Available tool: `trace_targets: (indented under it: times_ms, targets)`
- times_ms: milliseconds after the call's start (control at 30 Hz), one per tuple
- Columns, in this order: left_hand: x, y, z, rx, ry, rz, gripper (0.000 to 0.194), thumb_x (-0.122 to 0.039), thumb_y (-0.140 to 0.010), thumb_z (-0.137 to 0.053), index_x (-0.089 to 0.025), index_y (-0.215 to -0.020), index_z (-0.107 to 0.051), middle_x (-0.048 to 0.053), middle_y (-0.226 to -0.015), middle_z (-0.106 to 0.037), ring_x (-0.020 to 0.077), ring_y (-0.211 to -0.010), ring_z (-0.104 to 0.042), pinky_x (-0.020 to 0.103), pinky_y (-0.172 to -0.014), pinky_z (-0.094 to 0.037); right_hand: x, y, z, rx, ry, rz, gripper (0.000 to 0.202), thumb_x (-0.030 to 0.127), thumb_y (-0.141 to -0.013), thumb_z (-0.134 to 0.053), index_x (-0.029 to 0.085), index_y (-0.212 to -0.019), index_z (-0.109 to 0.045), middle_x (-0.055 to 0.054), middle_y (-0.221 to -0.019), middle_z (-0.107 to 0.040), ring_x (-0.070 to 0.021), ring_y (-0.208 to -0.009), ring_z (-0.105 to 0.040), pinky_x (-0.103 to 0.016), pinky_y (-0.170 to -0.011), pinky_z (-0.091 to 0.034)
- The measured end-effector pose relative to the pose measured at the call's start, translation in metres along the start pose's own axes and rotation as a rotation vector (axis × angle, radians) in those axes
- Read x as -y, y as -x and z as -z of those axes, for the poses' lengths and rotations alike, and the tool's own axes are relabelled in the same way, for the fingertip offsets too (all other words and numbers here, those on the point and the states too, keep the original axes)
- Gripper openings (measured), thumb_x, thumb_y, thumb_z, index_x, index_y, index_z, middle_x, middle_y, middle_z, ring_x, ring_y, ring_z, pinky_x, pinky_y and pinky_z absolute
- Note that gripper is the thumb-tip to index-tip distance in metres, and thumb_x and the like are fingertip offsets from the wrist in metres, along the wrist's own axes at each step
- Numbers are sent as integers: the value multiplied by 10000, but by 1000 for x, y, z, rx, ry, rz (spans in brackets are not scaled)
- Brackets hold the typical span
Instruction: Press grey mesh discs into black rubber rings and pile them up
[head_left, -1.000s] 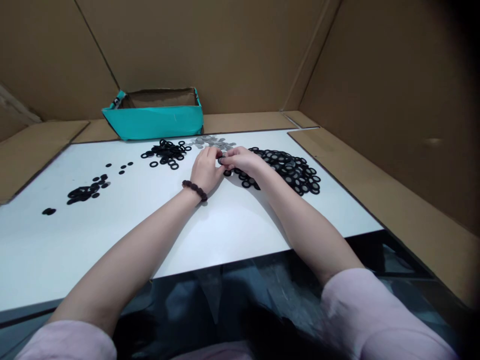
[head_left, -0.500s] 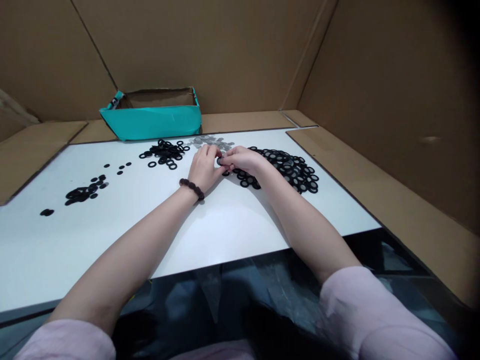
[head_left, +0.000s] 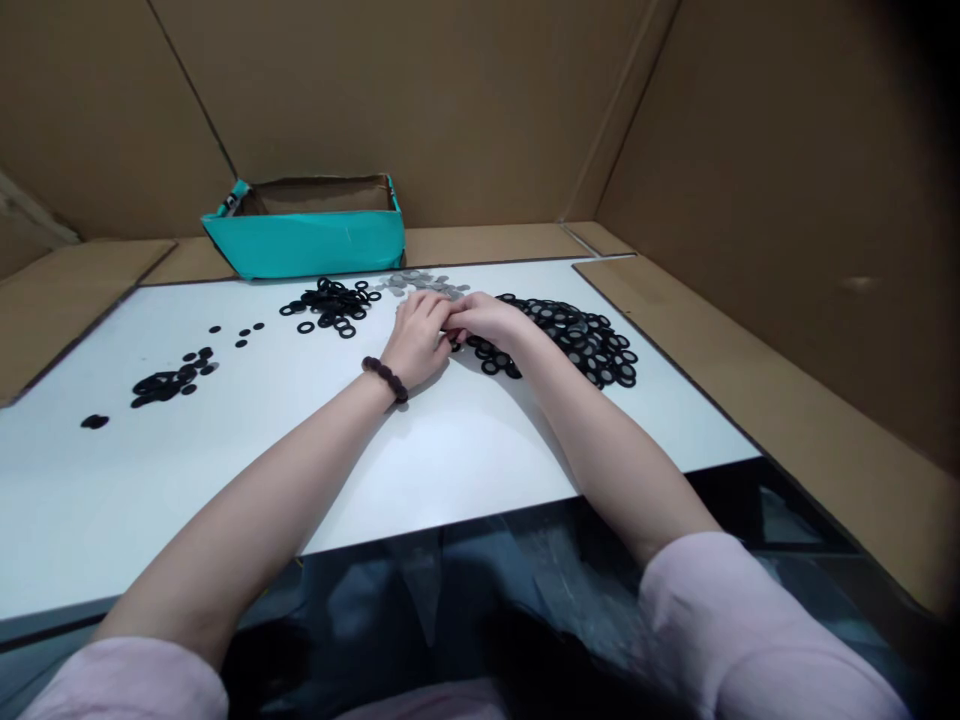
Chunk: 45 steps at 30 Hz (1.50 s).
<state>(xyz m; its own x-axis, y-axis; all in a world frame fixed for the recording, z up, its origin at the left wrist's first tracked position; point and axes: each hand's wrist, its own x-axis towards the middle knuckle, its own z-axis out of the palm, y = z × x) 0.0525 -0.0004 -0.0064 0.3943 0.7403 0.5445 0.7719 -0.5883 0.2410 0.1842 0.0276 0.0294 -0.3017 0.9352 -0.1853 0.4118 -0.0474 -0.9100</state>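
"Where are the person's fingers?"

"Those of the left hand (head_left: 420,335) and right hand (head_left: 484,316) meet above the white worktop (head_left: 442,450). Whether they're pinched shut on a piece, I can't tell; the knuckles hide it."

"What's around them?"

"Right of the fingers, partly behind the right wrist, is the large heap of black rings with grey centres (head_left: 581,340). Just beyond them are grey discs (head_left: 420,283); to their left, open black rings (head_left: 331,303). Well apart, farther left, are small black discs (head_left: 166,385)."

"And the teal box (head_left: 307,245)?"

"Beyond the fingers, leftward."
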Motion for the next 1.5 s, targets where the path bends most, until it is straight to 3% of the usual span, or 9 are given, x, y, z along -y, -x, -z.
trace_targets:
  times_ms: [167, 700, 800, 900, 1000, 1067, 1167, 1300, 1500]
  targets:
    - [1, 0, 0, -104, -54, 116, 306, -259, -758, -596, -165, -1044, -539, 128, -1052, -565, 324, -1107, -447, 492, -933, -353, -2, -2, 1, -2, 58, 21, 288, 82, -707, -589, 169, -467, -457, 30, -440, -458, -85, -476, -463, -206, -548, -415]
    - [-1, 0, 0, -32, 50, -82, 496, -51, -699, -447, -159, -1180, -502, 124, -1150, -580, 272, -1154, -459, 443, -966, -378, -7, -6, 3, -67, 26, 21, 183, 102, -677, -630, 165, -541, -526, 0, -522, -547, -112, -546, -517, -218, -566, -433]
    - [10, -1, 5, -180, -17, 77, 450, -60, -717, -444, -166, -1149, -517, 123, -1153, -576, 280, -1159, -460, 466, -988, -353, -9, -6, 6, -230, 210, 95, 139, 150, -717, -592, 165, -595, -527, -2, -575, -559, -129, -599, -531, -239, -621, -438]
    - [38, -1, 15, -390, -111, 405, 303, -119, -781, -429, -170, -1052, -553, 138, -1067, -586, 309, -1116, -472, 512, -969, -342, -9, -2, 9, -512, 439, 252, 46, 150, -765, -536, 168, -757, -577, -31, -715, -605, -173, -719, -564, -290, -731, -434]
    - [71, 2, 25, -478, -164, 677, 255, -166, -801, -428, -170, -1008, -576, 169, -1073, -568, 347, -1109, -458, 558, -940, -336, -10, 0, 12, -646, 534, 297, 179, 140, -812, -481, 171, -961, -577, -56, -786, -618, -202, -768, -577, -324, -768, -422]
    - [87, 5, 29, -473, -169, 803, 289, -153, -798, -414, -163, -1025, -593, 193, -1096, -549, 364, -1108, -451, 569, -919, -338, -13, -2, 16, -666, 554, 300, 194, 144, -833, -459, 174, -986, -574, -66, -798, -622, -211, -776, -577, -334, -769, -421]
    - [100, 8, 29, -390, -121, 765, 326, -140, -798, -408, -207, -1031, -625, 181, -1117, -539, 363, -1094, -450, 572, -902, -342, -23, -9, 20, -653, 608, 262, 150, 135, -824, -464, 174, -848, -607, -94, -806, -624, -240, -829, -565, -360, -779, -422]
    - [101, 8, 28, -224, -131, 708, 243, -148, -774, -453, -211, -899, -653, 161, -1072, -567, 362, -1099, -434, 578, -924, -323, -35, -16, 21, -660, 770, 200, 128, 108, -783, -514, 145, -729, -623, -163, -890, -603, -310, -986, -500, -432, -834, -410]
    - [99, 7, 30, -166, -195, 711, 176, -169, -779, -448, -182, -848, -609, 169, -1023, -585, 357, -1117, -423, 555, -938, -305, -33, -14, 15, -708, 780, 283, 155, 159, -833, -494, 115, -828, -643, -189, -977, -578, -323, -1040, -459, -453, -887, -383]
